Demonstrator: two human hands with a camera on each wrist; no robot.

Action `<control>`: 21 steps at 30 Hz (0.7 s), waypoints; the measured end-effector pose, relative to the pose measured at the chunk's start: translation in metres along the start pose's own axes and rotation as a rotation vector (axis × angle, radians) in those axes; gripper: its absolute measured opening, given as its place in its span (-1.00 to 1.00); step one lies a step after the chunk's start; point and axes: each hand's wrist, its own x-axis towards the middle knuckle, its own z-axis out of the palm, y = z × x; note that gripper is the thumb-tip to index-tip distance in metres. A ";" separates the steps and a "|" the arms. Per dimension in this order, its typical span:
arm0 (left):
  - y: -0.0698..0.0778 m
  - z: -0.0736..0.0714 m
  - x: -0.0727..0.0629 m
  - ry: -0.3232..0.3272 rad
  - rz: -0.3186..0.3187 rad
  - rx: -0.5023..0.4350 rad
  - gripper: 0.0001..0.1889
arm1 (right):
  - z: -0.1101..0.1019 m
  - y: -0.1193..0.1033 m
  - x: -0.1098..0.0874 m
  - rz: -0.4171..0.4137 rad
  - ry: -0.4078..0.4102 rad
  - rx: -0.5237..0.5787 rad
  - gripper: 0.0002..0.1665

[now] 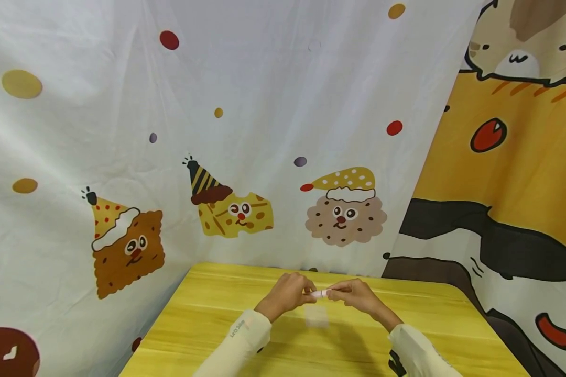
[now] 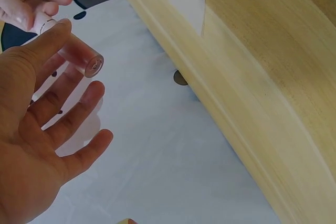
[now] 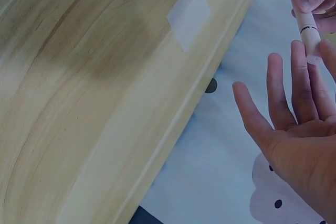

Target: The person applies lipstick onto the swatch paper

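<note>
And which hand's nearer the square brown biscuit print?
Left. The left hand is rightward of the biscuit print and lower; the right hand is farther rightward.

In the head view, a hand could pass over the yellow table (image 1: 203, 298) at lower left and lower right, and between the sleeves (image 1: 245, 336) at bottom centre. The left hand (image 1: 289, 294), right hand (image 1: 357, 295) and the small tube (image 1: 318, 294) they hold bar the top of that gap; patterned cloth (image 1: 264, 78) walls off the table's upper edge.

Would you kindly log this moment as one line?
left hand: pinches tube | right hand: pinches tube's other end | tube: above table | white square: on table
</note>
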 end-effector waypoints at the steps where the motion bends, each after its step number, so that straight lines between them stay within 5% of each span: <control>1: 0.000 0.000 0.000 -0.001 -0.001 -0.001 -0.81 | 0.000 0.000 0.000 0.004 -0.006 0.010 -0.59; 10: 0.001 -0.001 0.000 -0.016 0.010 -0.018 -0.83 | 0.002 -0.003 -0.002 -0.044 0.033 -0.037 -0.65; 21: 0.001 -0.002 -0.002 -0.057 0.027 -0.063 -0.84 | 0.005 0.000 0.000 -0.295 0.080 -0.140 -0.73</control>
